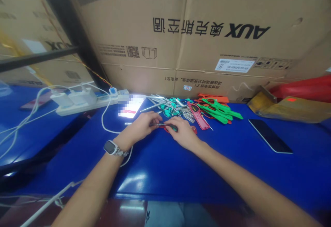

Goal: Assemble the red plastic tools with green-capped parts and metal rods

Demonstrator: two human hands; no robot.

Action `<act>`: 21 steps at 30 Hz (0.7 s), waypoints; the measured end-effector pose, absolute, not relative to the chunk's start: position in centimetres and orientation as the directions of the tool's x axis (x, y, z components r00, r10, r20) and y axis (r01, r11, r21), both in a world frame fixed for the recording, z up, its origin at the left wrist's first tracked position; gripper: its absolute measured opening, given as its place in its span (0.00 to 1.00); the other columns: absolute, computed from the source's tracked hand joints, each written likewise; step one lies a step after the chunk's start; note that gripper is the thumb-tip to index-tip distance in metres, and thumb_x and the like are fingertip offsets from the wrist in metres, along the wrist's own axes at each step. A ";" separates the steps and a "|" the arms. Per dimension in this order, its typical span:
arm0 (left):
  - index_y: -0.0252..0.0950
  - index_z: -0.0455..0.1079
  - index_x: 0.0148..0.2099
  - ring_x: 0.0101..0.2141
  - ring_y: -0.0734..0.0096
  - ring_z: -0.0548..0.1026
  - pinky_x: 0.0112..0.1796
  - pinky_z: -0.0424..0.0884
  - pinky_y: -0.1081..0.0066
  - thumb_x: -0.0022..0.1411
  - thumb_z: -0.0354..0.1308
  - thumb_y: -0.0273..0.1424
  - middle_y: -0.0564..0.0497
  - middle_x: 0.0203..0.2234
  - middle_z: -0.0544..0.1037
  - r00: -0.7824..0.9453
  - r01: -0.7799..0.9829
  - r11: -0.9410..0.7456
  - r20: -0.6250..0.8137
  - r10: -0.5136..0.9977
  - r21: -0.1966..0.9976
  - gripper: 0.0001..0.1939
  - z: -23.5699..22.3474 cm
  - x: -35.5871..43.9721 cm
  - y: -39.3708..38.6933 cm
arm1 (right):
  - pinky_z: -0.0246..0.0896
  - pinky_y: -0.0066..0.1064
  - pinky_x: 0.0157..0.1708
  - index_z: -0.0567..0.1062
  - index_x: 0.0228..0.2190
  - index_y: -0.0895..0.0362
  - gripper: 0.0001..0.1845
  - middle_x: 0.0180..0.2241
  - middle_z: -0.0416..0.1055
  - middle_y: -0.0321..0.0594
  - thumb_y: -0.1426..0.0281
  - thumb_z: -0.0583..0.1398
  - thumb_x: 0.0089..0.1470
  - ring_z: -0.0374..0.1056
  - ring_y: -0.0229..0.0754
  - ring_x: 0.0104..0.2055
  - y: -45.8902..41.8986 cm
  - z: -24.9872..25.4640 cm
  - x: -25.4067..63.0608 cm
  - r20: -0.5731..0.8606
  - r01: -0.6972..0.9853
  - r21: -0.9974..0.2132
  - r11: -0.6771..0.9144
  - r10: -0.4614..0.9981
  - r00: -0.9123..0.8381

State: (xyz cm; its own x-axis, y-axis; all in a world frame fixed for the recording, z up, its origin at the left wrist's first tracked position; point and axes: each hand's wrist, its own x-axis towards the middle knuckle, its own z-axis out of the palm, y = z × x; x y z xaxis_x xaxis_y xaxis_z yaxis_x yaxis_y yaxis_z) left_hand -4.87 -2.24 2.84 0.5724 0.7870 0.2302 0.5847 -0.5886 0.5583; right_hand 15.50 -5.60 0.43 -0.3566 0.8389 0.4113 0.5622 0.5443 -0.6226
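Note:
A small slim piece with a metal shaft and a dark green end spans the gap between my two hands, above the blue table. My left hand, with a watch on its wrist, pinches the shaft side. The fingers of my right hand are closed on the green end. Under them shows a bit of red plastic, mostly hidden. Just beyond lie teal parts with metal rods, a red plastic casing with a dark oval, green casings and orange ones.
A lit phone lies left of the pile, near a white power strip with plugs and cables. A dark phone rests at the right. Behind stands a large cardboard box; a red bag is at far right.

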 end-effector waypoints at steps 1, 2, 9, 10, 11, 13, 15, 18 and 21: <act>0.34 0.73 0.42 0.31 0.70 0.75 0.35 0.72 0.71 0.58 0.59 0.19 0.50 0.31 0.76 0.567 0.580 -0.581 0.229 0.791 0.571 0.10 2.8 -4.9 -2.2 | 0.64 0.35 0.44 0.80 0.38 0.58 0.08 0.37 0.77 0.42 0.77 0.61 0.58 0.71 0.42 0.40 -5.5 0.8 15.5 0.393 0.562 -0.628 0.538 0.843 -0.368; 0.34 0.73 0.43 0.31 0.70 0.76 0.34 0.72 0.71 0.57 0.60 0.19 0.51 0.30 0.77 0.564 0.576 -0.576 0.228 0.794 0.580 0.11 2.8 -4.9 -2.2 | 0.64 0.34 0.42 0.80 0.36 0.58 0.08 0.36 0.77 0.41 0.77 0.61 0.57 0.71 0.41 0.39 -5.3 1.2 15.5 0.373 0.564 -0.629 0.535 0.844 -0.385; 0.34 0.73 0.43 0.31 0.70 0.75 0.35 0.71 0.70 0.57 0.61 0.20 0.50 0.32 0.78 0.571 0.573 -0.589 0.238 0.786 0.570 0.11 3.1 -4.7 -2.3 | 0.62 0.29 0.35 0.79 0.29 0.57 0.05 0.29 0.77 0.36 0.78 0.64 0.53 0.71 0.37 0.31 -3.7 2.7 15.8 0.283 0.535 -0.677 0.505 0.850 -0.444; 0.34 0.73 0.42 0.31 0.71 0.75 0.35 0.71 0.71 0.57 0.60 0.19 0.50 0.32 0.78 0.574 0.571 -0.592 0.239 0.783 0.569 0.11 3.1 -4.7 -2.4 | 0.62 0.29 0.35 0.79 0.29 0.57 0.05 0.29 0.77 0.36 0.77 0.64 0.53 0.71 0.37 0.31 -3.6 2.5 15.7 0.282 0.522 -0.692 0.498 0.853 -0.439; 0.34 0.73 0.42 0.31 0.71 0.75 0.35 0.71 0.71 0.56 0.60 0.19 0.50 0.32 0.78 0.575 0.568 -0.592 0.239 0.782 0.571 0.11 3.1 -4.7 -2.4 | 0.63 0.29 0.35 0.79 0.29 0.57 0.04 0.30 0.77 0.36 0.77 0.64 0.52 0.71 0.37 0.32 -3.6 2.2 15.7 0.287 0.511 -0.705 0.492 0.857 -0.429; 0.34 0.73 0.43 0.31 0.71 0.75 0.34 0.71 0.71 0.56 0.60 0.19 0.51 0.31 0.78 0.574 0.564 -0.589 0.237 0.784 0.579 0.12 3.1 -4.7 -2.4 | 0.63 0.30 0.36 0.79 0.30 0.56 0.04 0.31 0.77 0.36 0.77 0.64 0.53 0.72 0.38 0.33 -3.6 1.6 15.6 0.307 0.494 -0.720 0.488 0.861 -0.405; 0.34 0.73 0.43 0.31 0.71 0.75 0.35 0.71 0.71 0.57 0.60 0.19 0.50 0.32 0.77 0.572 0.566 -0.589 0.240 0.785 0.577 0.11 3.0 -4.7 -2.4 | 0.63 0.30 0.37 0.79 0.30 0.55 0.04 0.32 0.76 0.36 0.76 0.64 0.53 0.71 0.38 0.34 -3.8 1.0 15.5 0.339 0.478 -0.723 0.499 0.859 -0.384; 0.34 0.73 0.42 0.32 0.71 0.75 0.35 0.71 0.71 0.57 0.60 0.20 0.50 0.32 0.77 0.579 0.564 -0.599 0.245 0.778 0.568 0.10 2.9 -4.6 -2.3 | 0.63 0.31 0.37 0.79 0.29 0.55 0.05 0.31 0.76 0.36 0.75 0.64 0.54 0.71 0.38 0.35 -3.9 0.4 15.4 0.397 0.472 -0.703 0.533 0.843 -0.363; 0.34 0.73 0.41 0.33 0.70 0.75 0.36 0.71 0.70 0.58 0.60 0.20 0.49 0.33 0.77 0.587 0.552 -0.606 0.249 0.770 0.572 0.09 2.9 -4.4 -2.5 | 0.62 0.30 0.36 0.79 0.29 0.55 0.04 0.30 0.75 0.36 0.74 0.64 0.54 0.70 0.39 0.34 -4.0 0.2 15.4 0.415 0.492 -0.680 0.544 0.838 -0.354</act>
State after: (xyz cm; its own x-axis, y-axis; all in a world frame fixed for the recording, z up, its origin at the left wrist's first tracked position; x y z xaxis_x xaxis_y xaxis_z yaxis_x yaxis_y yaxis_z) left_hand -4.35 -2.46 2.90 0.5871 0.7703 0.2488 0.5525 -0.6060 0.5724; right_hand 15.38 -3.98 0.22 -0.3537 0.8382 0.4151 0.4917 0.5441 -0.6799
